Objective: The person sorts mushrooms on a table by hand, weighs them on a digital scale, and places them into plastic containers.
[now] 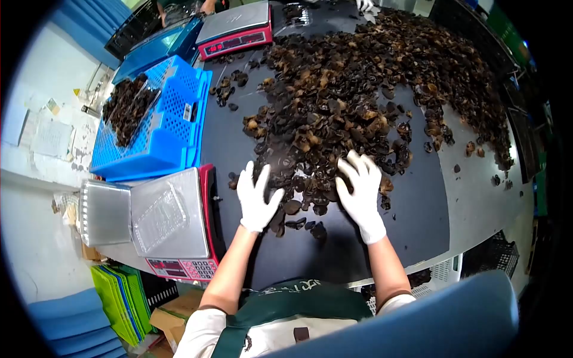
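Observation:
Both hands wear white gloves. My left hand (256, 200) rests at the near left edge of a large heap of dark brown, curled fungus-like pieces (334, 107), its fingers spread. Opposite it, my right hand (362, 194) lies at the heap's near right side, fingers also apart, touching pieces. Neither hand holds anything that shows. Between them several loose pieces (292, 207) lie on the dark mat (418, 221). Left of my left hand stands a red and silver scale (200, 232) with a clear plastic tray (160, 218) on its plate.
A stack of clear containers (105, 212) stands left of the scale. Behind it, a blue crate (185, 119) bears a packed tray of pieces (128, 110). A second scale (234, 27) is at the back. Another person's gloved hand (364, 5) shows at the far edge.

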The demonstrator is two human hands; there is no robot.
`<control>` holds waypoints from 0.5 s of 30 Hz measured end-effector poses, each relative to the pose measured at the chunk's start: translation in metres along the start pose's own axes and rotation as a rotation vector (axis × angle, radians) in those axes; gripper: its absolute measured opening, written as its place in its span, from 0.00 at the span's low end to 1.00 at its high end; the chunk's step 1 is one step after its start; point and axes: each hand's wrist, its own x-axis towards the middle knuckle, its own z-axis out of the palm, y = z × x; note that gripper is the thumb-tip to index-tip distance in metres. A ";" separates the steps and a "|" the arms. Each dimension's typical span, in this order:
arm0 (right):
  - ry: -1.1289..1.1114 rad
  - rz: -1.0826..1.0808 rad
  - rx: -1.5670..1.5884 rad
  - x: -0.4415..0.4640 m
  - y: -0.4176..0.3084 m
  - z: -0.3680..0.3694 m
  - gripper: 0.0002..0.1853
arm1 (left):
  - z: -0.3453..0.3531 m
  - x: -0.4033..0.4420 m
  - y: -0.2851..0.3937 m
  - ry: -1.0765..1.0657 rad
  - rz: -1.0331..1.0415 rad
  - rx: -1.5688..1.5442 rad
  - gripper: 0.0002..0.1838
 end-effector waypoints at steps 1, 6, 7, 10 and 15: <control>-0.062 0.073 -0.086 0.006 0.001 0.007 0.28 | 0.006 0.001 0.000 -0.066 0.069 0.087 0.37; -0.450 -0.164 0.074 -0.029 -0.032 0.015 0.32 | -0.012 -0.031 0.013 -0.315 0.386 -0.188 0.21; -0.490 -0.214 0.179 -0.043 -0.040 0.011 0.31 | -0.021 -0.045 0.010 -0.328 0.407 -0.233 0.20; -0.623 -0.347 0.143 -0.075 -0.049 -0.016 0.23 | -0.052 -0.079 0.014 -0.426 0.375 -0.261 0.23; -0.469 -0.165 0.390 -0.079 -0.016 -0.035 0.17 | -0.049 -0.074 -0.009 -0.125 0.093 -0.329 0.26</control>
